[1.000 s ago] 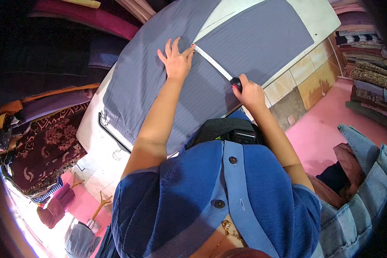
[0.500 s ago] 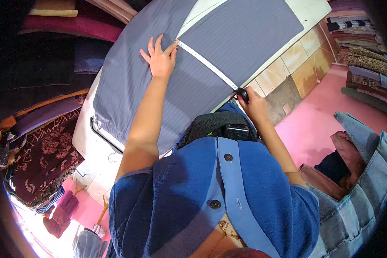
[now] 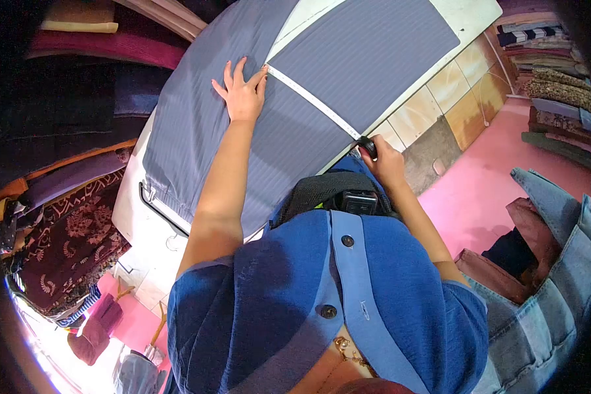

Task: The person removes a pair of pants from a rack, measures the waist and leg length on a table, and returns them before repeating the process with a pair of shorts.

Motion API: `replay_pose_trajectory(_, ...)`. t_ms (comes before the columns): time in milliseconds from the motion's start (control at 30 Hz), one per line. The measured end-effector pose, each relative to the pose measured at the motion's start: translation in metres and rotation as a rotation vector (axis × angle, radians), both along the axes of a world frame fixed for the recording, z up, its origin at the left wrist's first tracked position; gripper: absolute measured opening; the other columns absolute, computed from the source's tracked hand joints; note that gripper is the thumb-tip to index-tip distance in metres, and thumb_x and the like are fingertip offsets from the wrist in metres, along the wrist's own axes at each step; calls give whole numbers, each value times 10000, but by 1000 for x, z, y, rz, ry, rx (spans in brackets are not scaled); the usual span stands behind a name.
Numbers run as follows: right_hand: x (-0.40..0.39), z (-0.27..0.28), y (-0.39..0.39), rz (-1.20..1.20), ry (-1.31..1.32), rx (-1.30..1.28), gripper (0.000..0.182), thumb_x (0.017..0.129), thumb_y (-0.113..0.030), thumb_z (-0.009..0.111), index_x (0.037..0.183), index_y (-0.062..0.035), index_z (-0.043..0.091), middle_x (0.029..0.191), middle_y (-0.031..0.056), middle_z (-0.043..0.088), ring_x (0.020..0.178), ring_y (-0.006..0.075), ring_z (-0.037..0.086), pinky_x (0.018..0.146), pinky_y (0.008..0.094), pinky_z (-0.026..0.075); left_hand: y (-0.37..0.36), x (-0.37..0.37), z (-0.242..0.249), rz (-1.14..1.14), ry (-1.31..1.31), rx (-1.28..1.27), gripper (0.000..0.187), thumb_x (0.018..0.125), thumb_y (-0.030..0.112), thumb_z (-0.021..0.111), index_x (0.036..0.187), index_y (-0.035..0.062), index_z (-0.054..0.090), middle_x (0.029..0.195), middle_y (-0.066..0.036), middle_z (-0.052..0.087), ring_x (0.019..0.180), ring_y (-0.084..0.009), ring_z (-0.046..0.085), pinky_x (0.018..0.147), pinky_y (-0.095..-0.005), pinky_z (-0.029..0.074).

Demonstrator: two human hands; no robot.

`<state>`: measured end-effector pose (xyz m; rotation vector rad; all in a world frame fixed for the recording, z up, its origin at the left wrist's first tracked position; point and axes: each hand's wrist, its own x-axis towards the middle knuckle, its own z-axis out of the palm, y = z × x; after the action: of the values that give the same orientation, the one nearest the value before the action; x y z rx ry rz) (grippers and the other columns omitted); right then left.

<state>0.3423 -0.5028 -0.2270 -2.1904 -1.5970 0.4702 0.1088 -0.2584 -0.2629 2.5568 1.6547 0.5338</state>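
A white measuring tape is stretched diagonally over grey-blue striped fabric on a white table. At the tape's far end, my left hand lies on the fabric, thumb and index finger together at the tip, the other fingers spread. My right hand is wrapped round the black tape case at the table's near edge. Part of the case is hidden by my fingers. A second piece of the grey-blue fabric is draped loosely to the left, under my left hand and forearm.
The white table shows beyond the fabric, with a black handle at its left side. Folded cloths are stacked at the right. Dark fabrics fill the left side. A denim container holding cloth stands at lower right.
The view has shifted slightly. Both hands keep their places on the stretched tape, and the fabric looks unmoved.
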Motion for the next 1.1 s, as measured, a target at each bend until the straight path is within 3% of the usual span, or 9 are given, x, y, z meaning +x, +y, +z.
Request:
replay_pose_trajectory(167, 0, 1, 1, 6, 20, 9, 270, 795, -268, 674, 903, -81, 512, 773, 134, 626, 664, 338, 626, 567, 418, 497, 0, -1, 0, -2, -20, 10, 188, 831, 295, 632, 998, 348, 701, 1349, 15, 424, 1343, -270, 254, 1047, -677, 96)
replay_pose_trajectory(367, 2, 5, 3, -3, 51, -45, 281, 796, -242, 678, 940, -69, 510, 769, 168, 634, 695, 362, 632, 590, 430, 502, 1, -1, -4, 27, 72, -16, 408, 847, 356, 605, 1248, 330, 533, 1361, 15, 406, 1354, -270, 230, 1049, -672, 106)
replay_pose_trajectory(433, 5, 11, 4, -56, 189, -72, 287, 786, -209, 690, 943, -50, 509, 763, 199, 637, 728, 379, 637, 614, 427, 507, 2, -1, -4, 36, 65, -39, 502, 858, 386, 587, 1327, 293, 436, 1371, 11, 394, 1360, -275, 216, 1049, -667, 115)
replay_pose_trajectory(700, 50, 24, 15, -169, 250, -42, 294, 760, -200, 713, 926, -29, 540, 767, 219, 639, 730, 374, 648, 632, 410, 510, 4, -6, -11, 4, 63, 20, 457, 866, 376, 579, 1293, 244, 482, 1377, 12, 409, 1361, -288, 227, 1050, -641, 134)
replay_pose_trajectory(767, 72, 27, 24, -211, 261, 39, 287, 761, -196, 707, 937, -26, 557, 763, 214, 640, 722, 361, 650, 628, 396, 510, 3, -5, -7, -6, 117, 27, 429, 854, 346, 596, 1261, 241, 506, 1385, -9, 386, 1357, -305, 222, 1036, -669, 130)
replay_pose_trajectory(967, 164, 23, 55, -364, 355, 160, 282, 764, -220, 699, 917, -19, 574, 722, 151, 634, 652, 234, 636, 596, 337, 488, -11, 58, 25, 17, 185, 43, 408, 811, 211, 621, 1212, 231, 551, 1400, -43, 372, 1365, -319, 209, 1001, -704, 138)
replay_pose_trajectory(1000, 180, 27, 61, -388, 374, 169, 278, 770, -219, 696, 921, -21, 572, 730, 136, 635, 663, 210, 629, 605, 321, 486, -15, 82, 36, -11, 116, 67, 384, 787, 150, 623, 1167, 200, 588, 1363, -52, 427, 1333, -308, 284, 1036, -632, 187)
replay_pose_trajectory(1033, 196, 29, 66, -409, 393, 178, 274, 777, -218, 692, 924, -22, 569, 737, 120, 636, 674, 186, 622, 613, 306, 483, -15, 104, 36, -6, 119, 70, 384, 787, 150, 623, 1167, 200, 588, 1363, -52, 427, 1333, -308, 284, 1036, -632, 187)
replay_pose_trajectory(1100, 227, 27, 78, -401, 429, 223, 276, 781, -212, 689, 937, -23, 560, 759, 112, 638, 683, 172, 614, 622, 299, 482, -6, 153, 36, -191, -330, -162, 341, 795, 113, 621, 1133, 160, 618, 1229, -82, 547, 1192, -305, 463, 1008, -502, 338)
